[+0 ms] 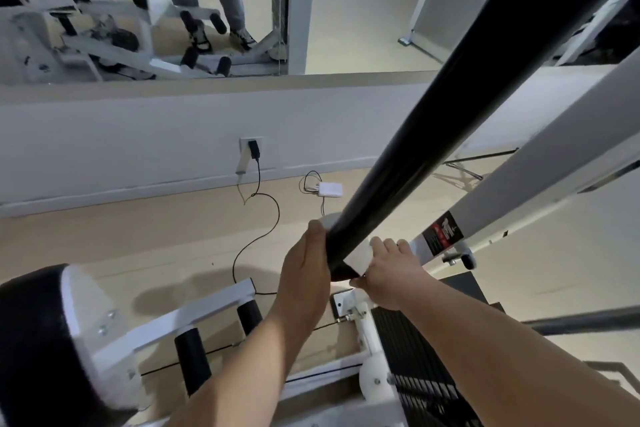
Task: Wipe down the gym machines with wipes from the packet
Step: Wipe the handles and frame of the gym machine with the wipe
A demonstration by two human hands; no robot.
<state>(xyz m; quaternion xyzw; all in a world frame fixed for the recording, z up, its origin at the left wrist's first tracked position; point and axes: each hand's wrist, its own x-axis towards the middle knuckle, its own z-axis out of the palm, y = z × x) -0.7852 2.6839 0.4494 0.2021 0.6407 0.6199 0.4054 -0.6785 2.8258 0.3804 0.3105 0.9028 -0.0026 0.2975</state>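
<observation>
Pale wood floor (138,239) below the fingers, white wall (138,128) beyond them, mirror (363,10) higher up again.

Gripping the lower end of a black bar (433,135) with the left hand (304,270): thumb laid up along the bar's left side, remaining fingers gone behind it and hidden. Wrapped round that same end, a white wipe (360,255), seen as a sliver just at the left thumb tip and as a broader patch under the right fingers. Holding the wipe with the right hand (391,274): fingers curled over its upper edge, thumb pinching its lower corner against the tip of the bar. Both hands close together, one on either side of the bar's end.

Just right of the right fingers, a white frame beam (519,180) with a red-and-black label (446,230). Beneath the right wrist, a black weight stack (415,364). Down and left of the left fingers, two black foam rollers (192,357) on a white crossbar (207,305), and further left a black padded seat (31,340).

Past the fingertips on the floor, a small white box (330,190) with thin wires, near the bar. Well beyond and left of the left thumb, a wall socket (251,149) with a black plug and a cable (258,239) looped across the floor.
</observation>
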